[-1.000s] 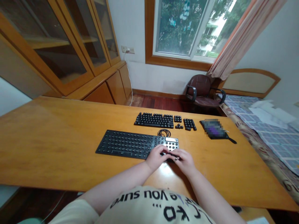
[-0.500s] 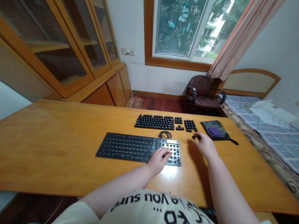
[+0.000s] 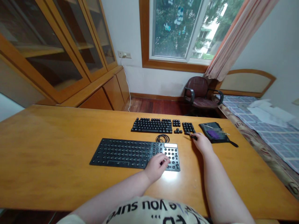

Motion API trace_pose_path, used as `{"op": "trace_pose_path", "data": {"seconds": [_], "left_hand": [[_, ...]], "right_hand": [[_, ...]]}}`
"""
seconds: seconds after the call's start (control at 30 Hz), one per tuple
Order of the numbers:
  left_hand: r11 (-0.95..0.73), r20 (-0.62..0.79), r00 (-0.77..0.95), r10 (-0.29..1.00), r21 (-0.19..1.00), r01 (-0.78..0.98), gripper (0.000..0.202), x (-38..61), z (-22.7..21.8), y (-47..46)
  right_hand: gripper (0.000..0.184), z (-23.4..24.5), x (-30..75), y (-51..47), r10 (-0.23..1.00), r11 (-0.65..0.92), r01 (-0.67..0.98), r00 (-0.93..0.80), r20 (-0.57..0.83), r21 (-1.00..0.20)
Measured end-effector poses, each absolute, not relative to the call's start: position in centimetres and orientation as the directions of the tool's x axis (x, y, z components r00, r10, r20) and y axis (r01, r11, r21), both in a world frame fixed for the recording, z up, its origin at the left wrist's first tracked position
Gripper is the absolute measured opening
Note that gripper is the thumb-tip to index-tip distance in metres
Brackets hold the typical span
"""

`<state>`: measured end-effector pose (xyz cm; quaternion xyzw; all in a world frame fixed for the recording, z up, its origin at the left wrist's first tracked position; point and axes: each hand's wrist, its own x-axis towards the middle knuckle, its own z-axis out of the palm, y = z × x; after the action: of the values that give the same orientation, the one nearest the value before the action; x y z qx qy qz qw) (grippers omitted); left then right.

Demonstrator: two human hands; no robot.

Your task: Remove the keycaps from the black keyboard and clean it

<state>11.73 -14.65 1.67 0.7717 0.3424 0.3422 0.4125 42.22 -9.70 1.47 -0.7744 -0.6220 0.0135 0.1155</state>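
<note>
A black keyboard base (image 3: pixel 130 153) with its keycaps off lies in front of me on the wooden table (image 3: pixel 46 146). My left hand (image 3: pixel 156 166) rests curled on its right end, near the number pad. Behind it, the removed black keycaps (image 3: pixel 151 125) sit laid out in keyboard order, with a separate number-pad group (image 3: pixel 188 127). My right hand (image 3: pixel 202 143) reaches to the near right corner of that group, fingers pinched on a small black keycap (image 3: pixel 193 136). A coiled black cable (image 3: pixel 163 138) lies between base and keycaps.
A dark pouch (image 3: pixel 216 133) with a purple item lies right of my right hand. A brown armchair (image 3: pixel 198 93) stands beyond the table under the window. Wooden glass-door cabinets (image 3: pixel 58 56) line the left wall. A bed (image 3: pixel 268 130) is on the right.
My right hand left the keyboard base's number pad carrying a small black keycap and moved up and right to the laid-out number-pad keycaps. My left hand stayed on the base.
</note>
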Motion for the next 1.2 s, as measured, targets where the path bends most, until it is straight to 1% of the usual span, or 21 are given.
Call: {"op": "trace_pose_path", "data": {"seconds": [0.17,0.33,0.73,1.07,1.2], "left_hand": [[-0.412,0.248,0.519,0.818,0.883,0.227,0.019,11.6,1.6,-14.4],[-0.401,0.243,0.518,0.820,0.890,0.217,0.018,11.5,1.7,-14.4],[-0.390,0.231,0.530,0.816,0.897,0.209,0.019,11.5,1.9,-14.5],[-0.395,0.229,0.541,0.809,0.894,0.212,0.019,11.5,1.8,-14.5],[-0.390,0.226,0.537,0.813,0.896,0.213,0.019,11.5,1.9,-14.4]], "right_hand": [[0.029,1.5,42.6,-10.1,0.930,-0.253,0.940,0.301,0.210,-0.228],[0.021,1.5,42.4,-10.4,0.922,-0.290,0.918,0.343,0.176,-0.271],[0.022,0.8,41.9,-9.3,0.887,-0.373,0.893,0.423,0.186,-0.252],[0.024,0.3,42.2,-9.0,0.876,-0.340,0.895,0.414,0.249,-0.290],[0.025,0.4,42.1,-9.5,0.887,-0.264,0.910,0.359,0.289,-0.319]]}}
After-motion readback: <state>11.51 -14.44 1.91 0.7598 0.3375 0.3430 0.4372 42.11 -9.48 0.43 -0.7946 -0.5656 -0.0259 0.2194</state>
